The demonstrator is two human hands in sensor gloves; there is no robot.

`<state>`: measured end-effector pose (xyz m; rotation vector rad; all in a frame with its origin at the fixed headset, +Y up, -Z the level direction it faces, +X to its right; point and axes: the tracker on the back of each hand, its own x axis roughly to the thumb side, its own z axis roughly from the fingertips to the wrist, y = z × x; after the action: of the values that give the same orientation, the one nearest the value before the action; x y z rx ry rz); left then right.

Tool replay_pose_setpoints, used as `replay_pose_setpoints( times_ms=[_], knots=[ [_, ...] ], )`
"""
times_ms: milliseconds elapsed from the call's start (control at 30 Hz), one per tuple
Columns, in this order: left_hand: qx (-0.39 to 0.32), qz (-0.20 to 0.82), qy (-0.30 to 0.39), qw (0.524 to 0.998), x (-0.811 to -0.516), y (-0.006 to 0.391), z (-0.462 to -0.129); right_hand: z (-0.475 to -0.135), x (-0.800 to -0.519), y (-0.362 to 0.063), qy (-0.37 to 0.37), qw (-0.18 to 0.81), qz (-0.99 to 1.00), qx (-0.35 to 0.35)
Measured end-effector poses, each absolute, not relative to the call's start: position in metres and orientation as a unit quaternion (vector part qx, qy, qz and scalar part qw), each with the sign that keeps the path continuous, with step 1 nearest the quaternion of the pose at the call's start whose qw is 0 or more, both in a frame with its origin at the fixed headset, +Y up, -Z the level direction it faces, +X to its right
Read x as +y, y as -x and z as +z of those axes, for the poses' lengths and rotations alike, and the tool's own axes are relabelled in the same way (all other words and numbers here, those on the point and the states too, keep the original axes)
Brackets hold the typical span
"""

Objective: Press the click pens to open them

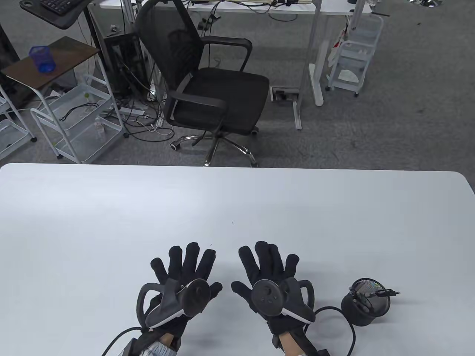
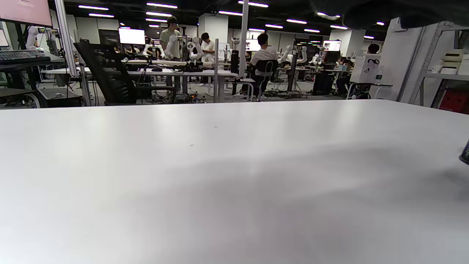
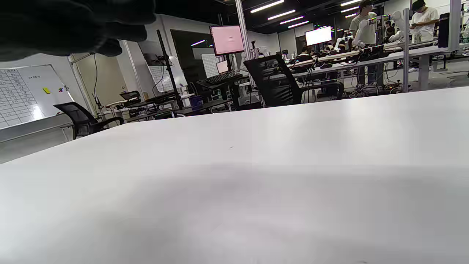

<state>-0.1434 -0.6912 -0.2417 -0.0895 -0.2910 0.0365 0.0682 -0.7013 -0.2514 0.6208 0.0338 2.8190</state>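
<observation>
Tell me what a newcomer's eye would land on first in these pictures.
First, the two black-gloved hands lying flat with fingers spread near the front edge of the white table: the left hand and the right hand, each with a tracker strapped on its back. Next, the black mesh pen cup just right of the right hand, a pen sticking out over its rim. Neither hand touches it.

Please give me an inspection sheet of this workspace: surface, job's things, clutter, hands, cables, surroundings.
Surface: white table, bare in the middle.
Job's things: black mesh pen cup at the right, pens sticking out of it.
Clutter: nothing seen.
Hands: left hand and right hand lie flat, fingers spread, holding nothing.
Cables: black cable loops from the right wrist.
Surroundings: office chair, white carts, floor wires.
</observation>
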Motion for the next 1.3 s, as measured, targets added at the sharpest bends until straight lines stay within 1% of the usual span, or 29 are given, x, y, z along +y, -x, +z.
replay_pose_setpoints(
  times_ms=[567, 667, 867, 1000, 1067, 1200, 1267, 1300],
  knots=[
    [-0.144, 0.023, 0.046, 0.988, -0.691, 0.145, -0.243, -0.250, -0.698, -0.066, -0.215, 0.127, 0.968, 0.002],
    [-0.144, 0.026, 0.045, 0.988, -0.690, 0.146, -0.243, -0.246, -0.690, -0.066, -0.215, 0.130, 0.968, -0.009],
    [-0.147, 0.038, 0.041, 0.988, -0.686, 0.148, -0.242, -0.224, -0.653, -0.070, -0.225, 0.186, 0.955, -0.051],
    [-0.150, 0.039, 0.045, 0.987, -0.686, 0.148, -0.242, -0.208, -0.629, -0.088, -0.242, 0.259, 0.933, -0.058],
    [-0.152, 0.046, 0.047, 0.986, -0.686, 0.148, -0.242, -0.205, -0.617, -0.102, -0.234, 0.269, 0.933, -0.046],
    [-0.155, 0.051, 0.050, 0.985, -0.687, 0.148, -0.242, -0.202, -0.595, -0.147, -0.178, 0.247, 0.952, -0.018],
    [-0.155, 0.052, 0.051, 0.985, -0.687, 0.148, -0.243, -0.204, -0.593, -0.169, -0.133, 0.229, 0.964, -0.012],
    [-0.155, 0.055, 0.052, 0.985, -0.687, 0.148, -0.243, -0.207, -0.594, -0.186, -0.093, 0.220, 0.971, -0.008]
  ],
)
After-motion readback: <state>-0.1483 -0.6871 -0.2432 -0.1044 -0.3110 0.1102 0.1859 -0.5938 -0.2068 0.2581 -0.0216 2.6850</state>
